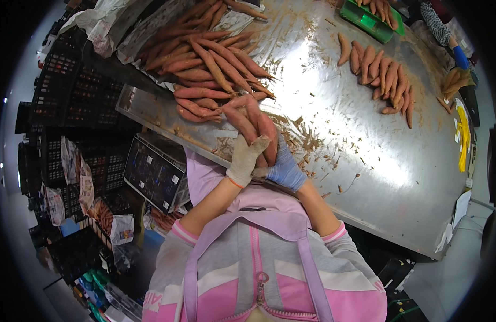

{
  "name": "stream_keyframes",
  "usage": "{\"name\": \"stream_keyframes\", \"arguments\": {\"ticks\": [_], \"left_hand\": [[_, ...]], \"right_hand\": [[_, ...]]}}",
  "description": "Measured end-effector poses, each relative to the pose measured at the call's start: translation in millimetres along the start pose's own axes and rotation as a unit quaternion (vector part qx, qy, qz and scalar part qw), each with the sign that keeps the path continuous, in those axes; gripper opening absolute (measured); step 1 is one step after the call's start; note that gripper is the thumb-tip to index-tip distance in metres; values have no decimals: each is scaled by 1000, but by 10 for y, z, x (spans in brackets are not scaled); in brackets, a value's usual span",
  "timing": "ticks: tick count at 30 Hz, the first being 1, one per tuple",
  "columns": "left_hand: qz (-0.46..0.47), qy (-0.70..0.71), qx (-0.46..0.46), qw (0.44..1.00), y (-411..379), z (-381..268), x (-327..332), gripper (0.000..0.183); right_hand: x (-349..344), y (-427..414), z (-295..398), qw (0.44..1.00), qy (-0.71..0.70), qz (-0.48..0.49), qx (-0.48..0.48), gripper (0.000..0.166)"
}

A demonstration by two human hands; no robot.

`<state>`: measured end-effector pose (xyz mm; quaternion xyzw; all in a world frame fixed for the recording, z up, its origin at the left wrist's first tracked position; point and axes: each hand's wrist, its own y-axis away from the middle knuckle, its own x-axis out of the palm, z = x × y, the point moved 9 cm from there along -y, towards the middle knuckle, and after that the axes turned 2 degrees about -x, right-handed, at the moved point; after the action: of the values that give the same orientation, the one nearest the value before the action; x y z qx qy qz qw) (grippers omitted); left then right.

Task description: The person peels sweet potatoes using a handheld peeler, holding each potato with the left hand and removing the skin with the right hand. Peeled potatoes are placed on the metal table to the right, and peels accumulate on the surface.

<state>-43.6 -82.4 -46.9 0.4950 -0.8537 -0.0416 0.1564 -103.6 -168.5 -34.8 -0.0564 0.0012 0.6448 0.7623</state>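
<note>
Between my two gloved hands, at the near edge of the metal table (376, 209), are several reddish sweet potatoes (268, 133). My left hand (246, 159), in a whitish knit glove, grips them from the left with the thumb across the front. My right hand (286, 167), in a blue knit glove, holds their right side and lower ends. Just beyond lies a large heap of long sweet potatoes (207, 64), partly on paper. Farther right on the table is a row of sweet potatoes (386, 76).
A green scale (370, 22) bearing sweet potatoes stands at the far right. Beyond the table a person's blue-gloved hand (460, 57) is near a brown bag (456, 82). Yellow strips (462, 139) lie at the right edge. Black plastic crates (81, 88) are stacked left; soil and root scraps litter the table.
</note>
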Motion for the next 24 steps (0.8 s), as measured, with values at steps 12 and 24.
{"name": "stream_keyframes", "arguments": {"ticks": [12,24], "left_hand": [[100,55,-48,992,-15,14,259,66],[95,97,-163,977,-56,184,268,42]], "right_hand": [[-366,375,-892,845,-488,-84,200,68],[-3065,-319,-464,941,-96,-317,66,56]]}}
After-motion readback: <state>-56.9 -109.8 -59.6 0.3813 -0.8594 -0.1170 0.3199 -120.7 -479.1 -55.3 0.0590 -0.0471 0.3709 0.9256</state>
